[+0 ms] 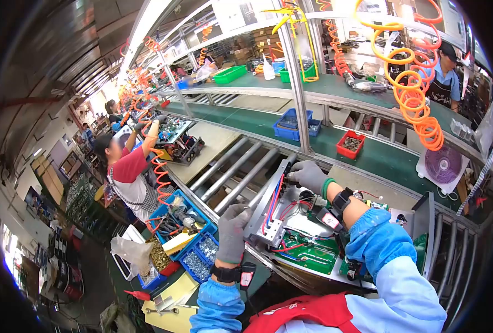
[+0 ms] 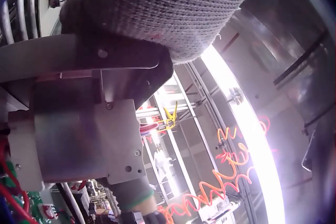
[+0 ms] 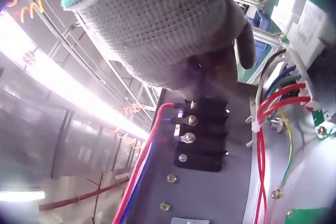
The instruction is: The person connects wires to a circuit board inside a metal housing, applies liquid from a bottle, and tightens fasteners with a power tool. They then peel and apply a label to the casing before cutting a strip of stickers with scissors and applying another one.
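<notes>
A grey metal panel (image 1: pixel 264 216) stands tilted up at the left side of an opened chassis with green circuit boards (image 1: pixel 316 252). My gloved left hand (image 1: pixel 233 230) grips the panel's near left edge; its fingertips are partly hidden behind the metal (image 2: pixel 79 53). At the panel's far end, my gloved right hand (image 1: pixel 312 178) holds the edge, just past a black terminal block (image 3: pixel 202 134). Red and blue wires (image 3: pixel 142 166) run from screws on that block along the panel. More red wires (image 3: pixel 261 161) lie bundled beside it, over the chassis.
Metal rollers (image 1: pixel 241 172) lie beyond the chassis. Blue bins (image 1: pixel 199 258) of screws and tools stand to the left. A red bin (image 1: pixel 350 145) and blue bins (image 1: pixel 296 125) sit on the green belt. Coiled orange hoses (image 1: pixel 413 94) hang overhead. Another person (image 1: pixel 130 172) works at the left.
</notes>
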`<act>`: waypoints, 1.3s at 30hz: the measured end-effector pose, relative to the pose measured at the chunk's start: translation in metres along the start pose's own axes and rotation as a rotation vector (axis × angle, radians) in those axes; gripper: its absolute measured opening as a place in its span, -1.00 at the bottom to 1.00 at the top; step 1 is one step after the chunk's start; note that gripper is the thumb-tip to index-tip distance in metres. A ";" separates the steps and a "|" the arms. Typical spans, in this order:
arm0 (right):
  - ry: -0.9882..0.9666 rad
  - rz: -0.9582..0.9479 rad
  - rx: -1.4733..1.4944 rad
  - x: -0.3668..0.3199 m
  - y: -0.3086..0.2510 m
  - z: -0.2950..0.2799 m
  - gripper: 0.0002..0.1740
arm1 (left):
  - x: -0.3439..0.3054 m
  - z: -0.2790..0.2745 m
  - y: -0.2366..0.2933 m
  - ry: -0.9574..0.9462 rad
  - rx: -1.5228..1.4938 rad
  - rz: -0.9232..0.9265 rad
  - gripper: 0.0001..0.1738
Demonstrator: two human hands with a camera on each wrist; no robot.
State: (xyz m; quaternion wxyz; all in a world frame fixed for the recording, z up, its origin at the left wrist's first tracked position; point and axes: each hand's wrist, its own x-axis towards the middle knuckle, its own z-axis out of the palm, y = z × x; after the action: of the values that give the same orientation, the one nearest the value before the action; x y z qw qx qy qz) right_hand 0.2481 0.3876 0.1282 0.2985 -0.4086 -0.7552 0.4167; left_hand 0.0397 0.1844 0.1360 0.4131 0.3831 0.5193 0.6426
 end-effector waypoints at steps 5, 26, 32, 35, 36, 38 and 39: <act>-0.019 -0.575 -0.427 0.030 0.057 0.003 -0.73 | 0.006 -0.007 -0.009 -0.006 0.149 0.082 -0.70; -0.045 0.079 0.245 0.002 0.002 0.011 -0.70 | 0.009 -0.010 -0.016 -0.063 -0.016 0.033 -0.79; -0.042 0.077 0.269 -0.003 -0.001 0.011 -0.71 | 0.014 -0.010 -0.027 -0.058 -0.052 0.048 -0.80; -0.046 0.095 0.253 0.000 0.008 0.011 -0.69 | 0.018 -0.011 -0.035 -0.051 -0.044 0.066 -0.81; -0.060 0.125 0.193 0.001 0.008 0.007 -0.66 | 0.019 -0.012 -0.036 -0.059 -0.054 0.059 -0.81; -0.071 0.194 0.106 -0.001 0.008 0.005 -0.62 | 0.019 -0.012 -0.037 -0.059 -0.058 0.049 -0.82; -0.054 0.178 0.128 0.000 0.011 0.008 -0.63 | 0.018 -0.012 -0.035 -0.056 -0.094 0.036 -0.83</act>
State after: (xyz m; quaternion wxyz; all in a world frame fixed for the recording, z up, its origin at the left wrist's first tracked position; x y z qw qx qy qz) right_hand 0.2462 0.3879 0.1150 0.2653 -0.4429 -0.6955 0.4997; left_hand 0.0270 0.2008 0.1006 0.4334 0.3904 0.4696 0.6627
